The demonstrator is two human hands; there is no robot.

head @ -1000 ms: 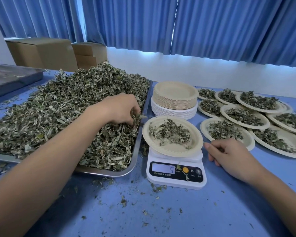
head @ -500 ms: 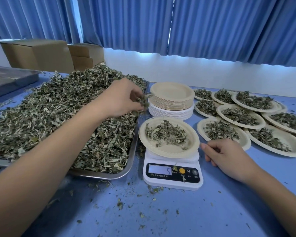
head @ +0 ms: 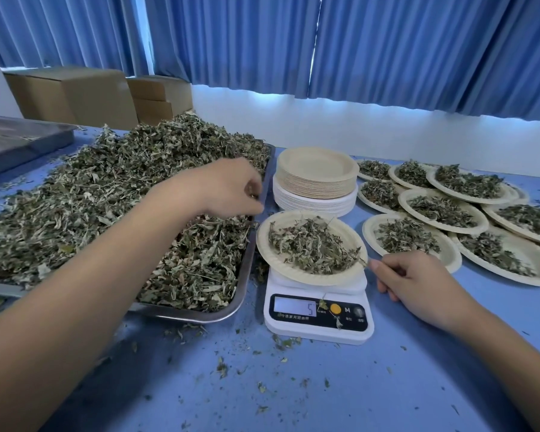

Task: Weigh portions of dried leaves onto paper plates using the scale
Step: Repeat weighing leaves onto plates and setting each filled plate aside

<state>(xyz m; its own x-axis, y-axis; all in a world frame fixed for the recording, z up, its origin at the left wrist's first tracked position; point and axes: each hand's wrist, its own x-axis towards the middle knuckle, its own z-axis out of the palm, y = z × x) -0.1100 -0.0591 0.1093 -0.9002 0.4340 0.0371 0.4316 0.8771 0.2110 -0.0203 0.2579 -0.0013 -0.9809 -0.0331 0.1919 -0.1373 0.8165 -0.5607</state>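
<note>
Curled left hand (head: 231, 190) above the tray's (head: 219, 313) right rim, any pinch of leaves hidden, right hand (head: 418, 285) loosely curled and empty beside the scale (head: 318, 332), whose plate (head: 293, 271) of dried leaves (head: 312, 244) reads 5: additions are best sprinkled sparingly, mid-plate.

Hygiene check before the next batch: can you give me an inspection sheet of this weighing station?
Surface: blue table, dusted with leaf crumbs.
Job's things: scale shows 5, with a plate of leaves on it; metal tray heaped with dried leaves; stack of empty plates; filled plates at right.
Clutter: leaf bits on the scale's front.
Hands: left hand curled over the tray's edge, contents unclear; right hand rests loosely curled beside the scale.
Cables: nothing seen.
Surroundings: blue curtains, cardboard boxes, second tray far left.
</note>
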